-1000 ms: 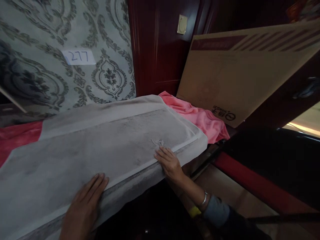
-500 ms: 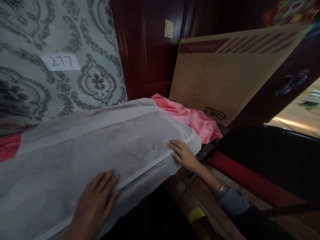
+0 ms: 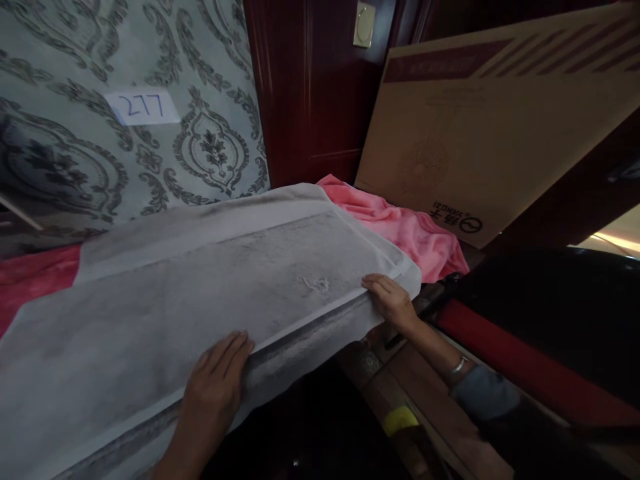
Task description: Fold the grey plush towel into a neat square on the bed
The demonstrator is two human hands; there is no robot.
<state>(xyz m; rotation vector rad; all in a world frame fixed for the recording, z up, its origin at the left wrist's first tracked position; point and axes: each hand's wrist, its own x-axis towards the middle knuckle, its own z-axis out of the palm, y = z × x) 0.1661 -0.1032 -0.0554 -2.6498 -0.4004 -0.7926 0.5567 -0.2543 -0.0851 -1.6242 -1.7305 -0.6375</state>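
Observation:
A grey-white cloth [image 3: 210, 280] lies spread across a pink cloth [image 3: 410, 233], with a pale folded border along its near edge and a small frayed patch near its right end. My left hand [image 3: 220, 380] has its fingers together over the near border, thumb hidden underneath, holding the fold. Farther right, my right hand [image 3: 393, 300] grips the same border close to the cloth's right corner; its thumb is out of sight. Between the two hands the border stands slightly raised, with a dark gap beneath it.
A large cardboard box [image 3: 450, 133] leans behind the pink cloth, against a dark red door [image 3: 320, 100]. Patterned wallpaper [image 3: 215, 147] bears a paper marked 277 [image 3: 145, 107]. A black-topped object with a red side [image 3: 500, 353] stands at right. Something yellow [image 3: 400, 420] shows below.
My left hand has gone from lying with spread fingers on the cloth to closing on its near border. The right hand has closed on the border too, and the fold has lifted. The view shifted.

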